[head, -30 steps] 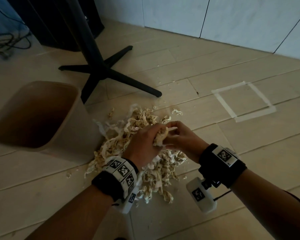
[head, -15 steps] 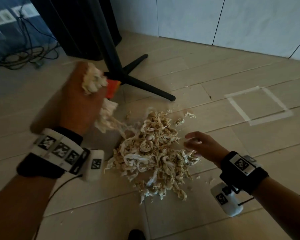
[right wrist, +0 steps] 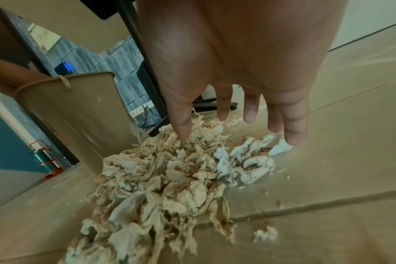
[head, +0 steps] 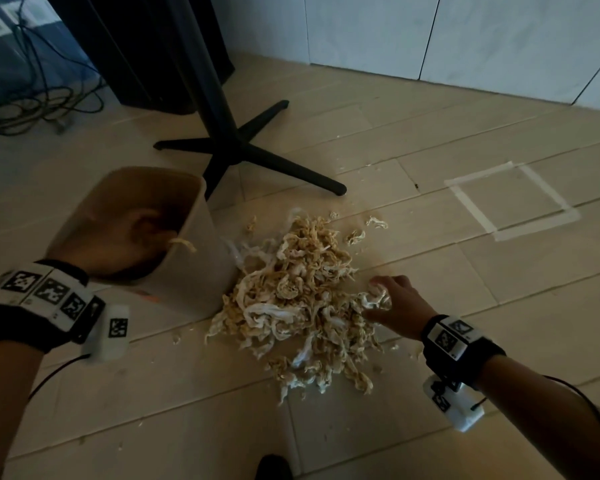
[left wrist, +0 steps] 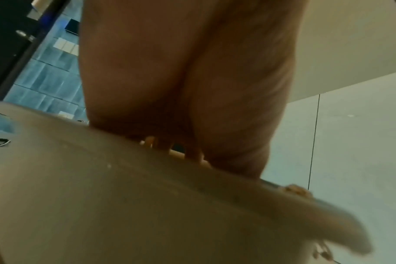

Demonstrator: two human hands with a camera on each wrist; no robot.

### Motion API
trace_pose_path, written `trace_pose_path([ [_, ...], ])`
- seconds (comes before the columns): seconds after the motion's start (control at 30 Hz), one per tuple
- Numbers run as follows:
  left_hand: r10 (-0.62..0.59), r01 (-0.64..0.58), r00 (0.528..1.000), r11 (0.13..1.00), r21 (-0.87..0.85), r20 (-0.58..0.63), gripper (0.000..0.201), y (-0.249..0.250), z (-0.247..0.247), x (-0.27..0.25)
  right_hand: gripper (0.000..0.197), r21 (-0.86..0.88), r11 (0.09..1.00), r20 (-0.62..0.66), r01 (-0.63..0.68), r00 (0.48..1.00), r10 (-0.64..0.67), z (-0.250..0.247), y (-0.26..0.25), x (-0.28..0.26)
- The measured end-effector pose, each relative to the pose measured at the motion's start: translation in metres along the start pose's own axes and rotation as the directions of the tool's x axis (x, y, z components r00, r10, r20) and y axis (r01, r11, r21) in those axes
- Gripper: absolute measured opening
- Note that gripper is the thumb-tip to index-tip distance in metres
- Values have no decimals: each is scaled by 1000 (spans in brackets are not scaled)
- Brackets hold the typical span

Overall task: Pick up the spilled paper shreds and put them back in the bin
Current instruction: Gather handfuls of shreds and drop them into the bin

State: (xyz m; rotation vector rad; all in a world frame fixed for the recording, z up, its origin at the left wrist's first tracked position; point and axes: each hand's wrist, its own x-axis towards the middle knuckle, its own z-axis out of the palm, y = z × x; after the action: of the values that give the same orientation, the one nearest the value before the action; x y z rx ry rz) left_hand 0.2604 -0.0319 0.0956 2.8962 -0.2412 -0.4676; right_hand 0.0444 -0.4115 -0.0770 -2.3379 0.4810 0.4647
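Half a second back the left hand (head: 118, 244) was raised above the bin (head: 201, 258) with a clump of shreds; it now sits down inside the bin's mouth, and the right hand (head: 400, 303) has dropped from hovering onto the pile. Left fingers hidden below the rim in the head view, blurred in the left wrist view: cannot tell whether they hold anything or how they lie. One strand (head: 182, 243) hangs over the rim just beside that hand.

Right hand palm down at the pile's right edge, fingers (right wrist: 251, 110) straight and spread, thumb tip into the shreds, little finger by a white scrap; nothing gripped.

Paper shreds (head: 298, 299) lie in a loose tan-and-white heap on the tile floor (head: 430, 427), touching the foot of the bin's right wall. A few stray bits (head: 376, 221) lie further out, toward the black table base (head: 243, 150). Taped square (head: 510, 199) on the floor well off to the right
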Motion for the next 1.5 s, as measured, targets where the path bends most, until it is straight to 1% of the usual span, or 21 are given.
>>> trace_pose_path([
  [0.07, 28, -32, 994, 999, 38, 104, 72, -11, -1, 2, 75, -16, 1000, -1, 1, 1000, -1, 3, 2, 3],
  [0.13, 74, -73, 990, 997, -18, 120, 61, -2, -13, -12, 81, -32, 999, 0, 6, 1000, -6, 6, 3, 7],
  [0.17, 89, -87, 993, 996, -20, 77, 54, -2, -16, -13, 84, -40, 999, 5, 8, 1000, -8, 8, 4, 8],
  [0.2, 101, -102, 995, 995, -7, -20, 46, 4, -18, -19, 87, -48, 999, 10, 13, 1000, -13, 11, 4, 10],
  [0.23, 124, -126, 981, 992, -5, -148, 40, 12, -20, -23, 90, -56, 998, 20, 19, 1000, -18, 14, 3, 11],
  [0.27, 161, -170, 954, 985, -15, -252, 36, 21, -20, -28, 94, -65, 998, 29, 26, 999, -24, 17, 3, 13],
  [0.3, 227, -257, 917, 965, -50, -330, 38, 36, -19, -36, 98, -78, 996, 41, 32, 999, -29, 20, 2, 13],
  [0.37, 359, -410, 847, 911, -52, -392, 39, 65, -8, -49, 102, -118, 992, 60, 49, 997, -42, 27, 0, 15],
  [0.47, 502, -509, 807, 858, 65, -311, 38, 117, 26, -58, 105, -211, 974, 81, 80, 995, -64, 36, -7, 13],
  [0.57, 538, -548, 832, 835, -46, -134, 35, 139, 79, -48, 98, -341, 934, 86, 102, 993, -77, 46, -11, 9],
  [0.63, 537, -536, 843, 839, -99, -11, 32, 151, 113, -42, 80, -431, 891, 67, 143, 990, -127, 55, -9, 8],
  [0.73, 540, -525, 830, 841, -128, 143, 39, 166, 155, -37, 42, -470, 859, 12, 202, 975, -223, 62, -6, 6],
  [0.83, 522, -506, 812, 853, -129, 263, 51, 168, 188, -31, 26, -438, 862, 64, 255, 965, -253, 62, -3, 7],
  [0.93, 537, -522, 778, 841, -138, 326, 65, 168, 212, -35, 26, -261, 933, 91, 247, 969, -231, 55, 1, 11],
  [1.03, 574, -551, 735, 816, -177, 360, 86, 166, 229, -41, 26, -1, 997, 53, 72, 996, -72, 40, 3, 14],
  [1.1, 596, -553, 714, 802, -226, 368, 100, 164, 239, -45, 20, 252, 966, 28, -63, 998, 58, 31, 3, 16],
  [1.2, 622, -541, 718, 781, -311, 313, 111, 164, 253, -49, 21, 526, 843, 37, -114, 993, 111, 26, 0, 15],
  [1.23, 628, -534, 728, 770, -348, 274, 110, 165, 256, -51, 25, 621, 773, 68, -132, 991, 115, 25, -5, 13],
  [1.3, 632, -516, 756, 737, -437, 173, 96, 169, 259, -54, 29, 772, 608, 154, -185, 983, 103, 23, -12, 12],
  [1.4, 620, -501, 779, 706, -500, 95, 75, 173, 259, -59, 27, 864, 441, 235, -242, 969, 70, 20, -18, 11],
  [1.5, 607, -496, 793, 697, -517, 58, 69, 174, 261, -62, 26, 902, 328, 284, -281, 958, 40, 11, -17, 8],
])
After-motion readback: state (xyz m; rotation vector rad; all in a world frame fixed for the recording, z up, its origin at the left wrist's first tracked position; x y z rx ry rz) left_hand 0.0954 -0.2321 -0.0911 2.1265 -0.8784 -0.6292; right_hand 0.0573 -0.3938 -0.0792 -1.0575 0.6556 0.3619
